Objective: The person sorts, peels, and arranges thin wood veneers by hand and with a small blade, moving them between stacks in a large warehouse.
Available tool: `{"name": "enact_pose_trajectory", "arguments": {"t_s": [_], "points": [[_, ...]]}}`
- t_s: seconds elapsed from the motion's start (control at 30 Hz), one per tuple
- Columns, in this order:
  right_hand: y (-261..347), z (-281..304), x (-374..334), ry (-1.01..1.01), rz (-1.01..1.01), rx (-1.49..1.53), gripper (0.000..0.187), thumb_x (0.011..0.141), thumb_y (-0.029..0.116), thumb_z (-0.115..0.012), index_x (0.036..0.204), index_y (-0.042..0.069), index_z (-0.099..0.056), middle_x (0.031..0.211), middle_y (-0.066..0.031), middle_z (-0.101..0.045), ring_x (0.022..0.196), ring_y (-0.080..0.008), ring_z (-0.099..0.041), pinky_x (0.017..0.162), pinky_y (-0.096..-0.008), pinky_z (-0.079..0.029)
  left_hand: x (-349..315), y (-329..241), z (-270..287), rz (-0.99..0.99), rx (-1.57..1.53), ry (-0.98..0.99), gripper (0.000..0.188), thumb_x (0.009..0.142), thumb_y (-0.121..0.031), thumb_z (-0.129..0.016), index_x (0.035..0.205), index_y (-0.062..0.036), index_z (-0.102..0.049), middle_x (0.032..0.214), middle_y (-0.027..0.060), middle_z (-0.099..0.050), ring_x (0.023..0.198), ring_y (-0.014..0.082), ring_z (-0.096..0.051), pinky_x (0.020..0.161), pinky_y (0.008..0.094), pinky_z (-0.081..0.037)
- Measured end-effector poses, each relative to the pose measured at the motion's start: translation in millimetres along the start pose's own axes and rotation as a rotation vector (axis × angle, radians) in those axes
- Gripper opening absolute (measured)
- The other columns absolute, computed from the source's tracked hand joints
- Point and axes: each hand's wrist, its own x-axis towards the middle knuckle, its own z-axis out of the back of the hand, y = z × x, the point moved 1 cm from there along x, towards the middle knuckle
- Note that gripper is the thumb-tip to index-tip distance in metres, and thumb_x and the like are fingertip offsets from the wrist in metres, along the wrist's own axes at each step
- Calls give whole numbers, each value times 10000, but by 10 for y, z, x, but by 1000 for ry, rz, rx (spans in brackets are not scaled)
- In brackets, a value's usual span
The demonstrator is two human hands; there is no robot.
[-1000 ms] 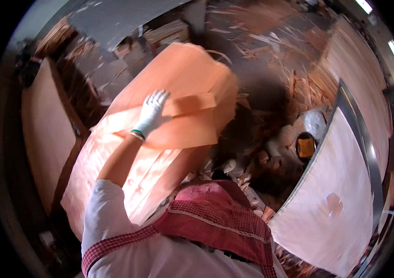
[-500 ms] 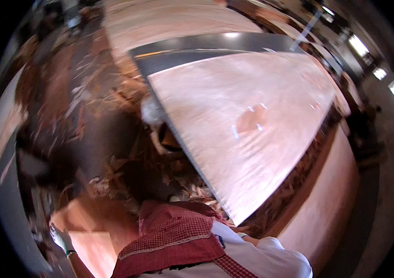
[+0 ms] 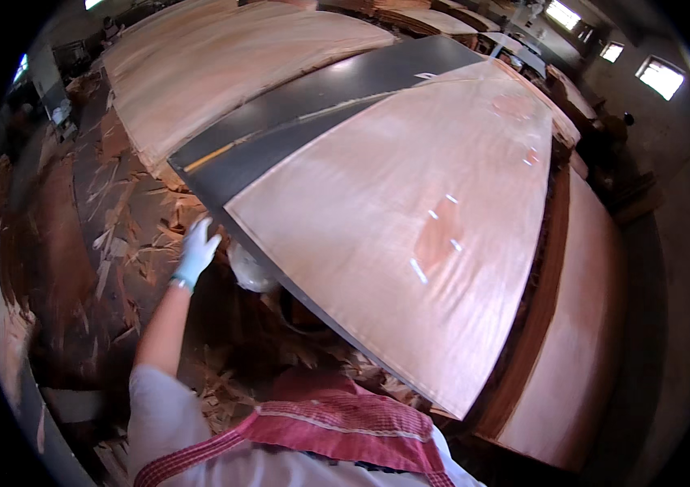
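Note:
My left hand (image 3: 197, 252), in a pale glove with a greenish cuff, reaches out beside the near left edge of a dark-topped table (image 3: 280, 134). Its thumb stands apart from the fingers, and nothing shows in its grip. A large sheet of wood veneer (image 3: 345, 219) lies on the table. On it is a darker brown patch (image 3: 440, 239) with short white strips of tape (image 3: 418, 270) around it. Under the table edge, near my left hand, hangs a clear plastic bag (image 3: 249, 268). My right hand is out of sight.
Beyond the table is a broad stack of veneer sheets (image 3: 223, 65). Another stack (image 3: 564, 325) stands close on the right. Torn veneer scraps (image 3: 122, 235) litter the floor on the left. More sheets (image 3: 6, 325) stand at the far left.
My left hand has moved up and forward from a brown veneer piece at the lower left to the table edge. That piece is no longer seen. The view has shifted.

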Motion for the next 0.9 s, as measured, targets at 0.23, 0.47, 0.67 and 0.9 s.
{"name": "enact_pose_trajectory", "arguments": {"t_s": [0.23, 0.47, 0.67, 0.9], "points": [[662, -483, -345, -242, -241, -123, 516, 966, 296, -509, 1331, -64, -451, 1227, -245, -573, 1120, -322, -563, 956, -375, -425, 2025, 884, -497, 282, 152, 76, 507, 817, -281, -675, 1243, -46, -535, 1272, 177, -567, 1216, 329, -506, 1030, 429, -406], [1147, -577, -933, -445, -447, -295, 543, 965, 301, -508, 1346, -79, -438, 1255, -266, -563, 1155, -334, -555, 982, -379, -413, 2648, 1660, -672, 503, 610, 233, 569, 890, -256, -526, 1420, -158, -348, 1429, 81, -449, 1321, 226, -413, 1063, 371, -337], [1687, -457, -297, -484, -141, 728, 376, 987, 259, -504, 1253, -4, -543, 1141, -76, -601, 1022, -167, -545, 882, -309, -454, 2685, 1090, -498, 49, 857, 143, 169, 908, -132, -511, 898, -144, -679, 893, 86, -688, 889, 258, -686, 766, 383, -544], [2761, -379, 186, -126, 18, 898, 270, 1001, 251, -482, 1145, 28, -529, 959, -76, -627, 686, -143, -596, 641, -285, -494, 2331, 1282, -692, -31, 27, 569, 440, 910, -205, -549, 1241, 77, -483, 930, 212, -614, 734, 291, -643, 601, 397, -533]]}}
